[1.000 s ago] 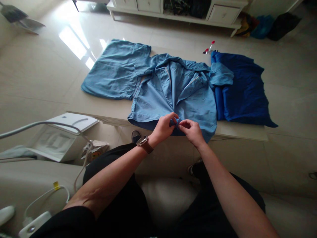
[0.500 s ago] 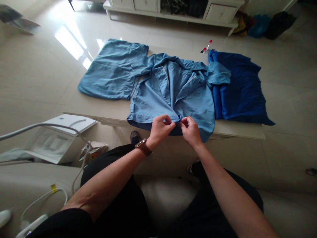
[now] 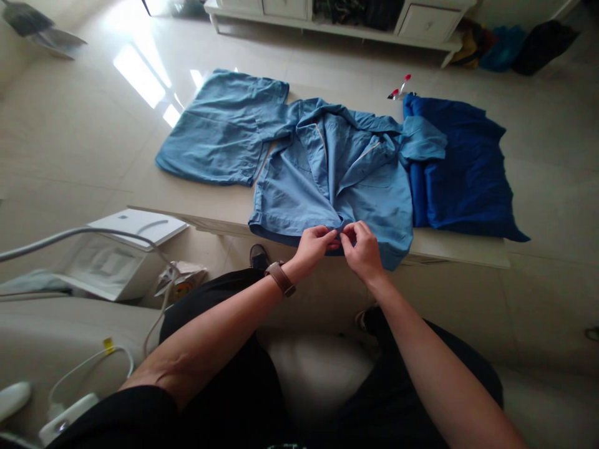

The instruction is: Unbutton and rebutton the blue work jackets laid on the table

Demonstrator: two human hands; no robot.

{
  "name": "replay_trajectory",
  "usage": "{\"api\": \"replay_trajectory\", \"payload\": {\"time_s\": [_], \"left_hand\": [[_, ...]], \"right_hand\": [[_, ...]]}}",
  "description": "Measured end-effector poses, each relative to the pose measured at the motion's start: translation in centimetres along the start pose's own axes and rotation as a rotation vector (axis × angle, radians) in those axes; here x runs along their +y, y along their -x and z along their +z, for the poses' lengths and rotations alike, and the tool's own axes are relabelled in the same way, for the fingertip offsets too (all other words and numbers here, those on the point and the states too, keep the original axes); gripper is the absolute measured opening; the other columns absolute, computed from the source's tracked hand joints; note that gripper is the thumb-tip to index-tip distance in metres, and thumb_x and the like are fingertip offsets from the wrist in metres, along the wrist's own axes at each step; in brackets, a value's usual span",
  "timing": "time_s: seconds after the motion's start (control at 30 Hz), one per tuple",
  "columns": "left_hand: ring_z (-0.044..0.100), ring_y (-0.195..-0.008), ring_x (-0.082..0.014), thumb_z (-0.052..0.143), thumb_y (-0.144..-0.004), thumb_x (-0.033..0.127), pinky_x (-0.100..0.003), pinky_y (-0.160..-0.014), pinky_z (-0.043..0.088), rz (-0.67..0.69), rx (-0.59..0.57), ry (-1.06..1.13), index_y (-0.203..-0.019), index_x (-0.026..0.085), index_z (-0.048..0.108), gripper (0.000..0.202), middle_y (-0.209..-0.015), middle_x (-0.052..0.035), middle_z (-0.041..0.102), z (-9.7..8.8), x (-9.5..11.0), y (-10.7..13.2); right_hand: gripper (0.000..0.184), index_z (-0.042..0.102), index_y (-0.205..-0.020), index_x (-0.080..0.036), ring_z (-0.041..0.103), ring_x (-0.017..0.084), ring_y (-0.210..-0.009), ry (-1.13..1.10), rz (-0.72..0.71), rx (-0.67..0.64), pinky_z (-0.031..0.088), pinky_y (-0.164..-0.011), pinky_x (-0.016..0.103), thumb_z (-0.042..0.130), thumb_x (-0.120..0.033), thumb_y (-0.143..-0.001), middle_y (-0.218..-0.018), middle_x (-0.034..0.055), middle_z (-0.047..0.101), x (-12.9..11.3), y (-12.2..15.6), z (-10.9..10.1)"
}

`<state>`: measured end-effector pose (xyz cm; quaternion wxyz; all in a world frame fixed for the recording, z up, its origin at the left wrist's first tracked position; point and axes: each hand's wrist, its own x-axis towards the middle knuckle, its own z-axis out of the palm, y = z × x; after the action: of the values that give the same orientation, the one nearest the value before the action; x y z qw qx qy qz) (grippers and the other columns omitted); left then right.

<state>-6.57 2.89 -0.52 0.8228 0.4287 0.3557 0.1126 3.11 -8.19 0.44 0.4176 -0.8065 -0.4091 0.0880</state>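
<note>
A light blue jacket (image 3: 290, 187) with an open front lies spread over a low bench, its near edge hanging over the front side. My left hand (image 3: 314, 246), with a brown watch strap on the wrist, pinches the middle of that near edge. Close beside it, my right hand (image 3: 362, 249) pinches the same edge with thumb and forefinger. The fingertips almost meet, and whatever small part lies between them is hidden. One sleeve (image 3: 425, 138) of the jacket rests on a folded dark blue cloth (image 3: 468, 168).
Another light blue folded garment (image 3: 215, 134) covers the left of the bench (image 3: 196, 209). A red-tipped clear object (image 3: 400, 87) stands behind the dark blue cloth. At lower left are a white box (image 3: 135, 227) and a grey hose (image 3: 84, 231). A white cabinet (image 3: 428, 26) stands beyond.
The view has shifted slightly, so the scene sits further right. My left hand's fingers have turned and flattened along the jacket's edge, closer to the right hand, which keeps its pinch.
</note>
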Motion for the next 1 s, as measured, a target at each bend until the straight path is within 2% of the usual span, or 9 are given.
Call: {"api": "replay_trajectory", "payload": {"time_s": [0.27,0.4,0.57,0.8,1.0], "left_hand": [[0.060,-0.062,-0.0068,0.082,-0.080,0.024,-0.022,-0.072,0.056,0.021,0.027,0.026,-0.065,0.014,0.056,0.031,-0.065,0.0041,0.056,-0.02,-0.08,-0.51],[0.061,-0.064,-0.0081,0.083,-0.077,0.027,-0.021,-0.069,0.054,-0.013,0.074,0.012,-0.066,0.014,0.058,0.030,-0.066,0.0015,0.060,0.25,0.11,-0.44],[0.058,-0.066,-0.0083,0.089,-0.068,0.030,-0.022,-0.068,0.053,0.046,0.053,-0.003,-0.061,0.015,0.053,0.039,-0.063,0.0032,0.056,0.33,0.10,-0.20],[0.053,-0.064,-0.0071,0.088,-0.069,0.030,-0.023,-0.069,0.052,0.044,0.086,0.052,-0.061,0.017,0.048,0.042,-0.062,0.0055,0.048,0.21,-0.31,-0.61],[0.054,-0.064,-0.0079,0.088,-0.070,0.039,-0.024,-0.068,0.051,0.106,0.059,0.006,-0.068,0.016,0.056,0.040,-0.066,0.0037,0.056,0.31,0.01,-0.21]], "right_hand": [[0.017,0.063,-0.083,-0.022,0.063,0.021,-0.074,-0.140,0.083,-0.059,0.051,-0.072,0.035,0.058,-0.035,-0.093,-0.082,0.0058,0.068,0.31,-0.41,-0.28],[0.014,0.063,-0.081,-0.022,0.063,0.021,-0.073,-0.086,0.026,-0.063,0.050,-0.071,0.035,0.060,-0.030,-0.091,-0.081,0.0055,0.067,0.12,-0.32,-0.21],[0.010,0.062,-0.083,-0.023,0.063,0.022,-0.076,-0.010,-0.035,-0.059,0.049,-0.074,0.035,0.056,-0.023,-0.091,-0.084,0.0060,0.066,-0.23,-0.17,-0.19],[0.013,0.059,-0.081,-0.023,0.061,0.021,-0.075,-0.015,-0.026,-0.039,0.049,-0.073,0.035,0.057,-0.027,-0.093,-0.082,0.0049,0.064,-0.25,-0.16,0.00],[0.016,0.059,-0.081,-0.023,0.061,0.022,-0.078,-0.103,0.046,-0.007,0.048,-0.074,0.035,0.057,-0.034,-0.093,-0.082,0.0059,0.063,-0.28,-0.42,0.04]]}}
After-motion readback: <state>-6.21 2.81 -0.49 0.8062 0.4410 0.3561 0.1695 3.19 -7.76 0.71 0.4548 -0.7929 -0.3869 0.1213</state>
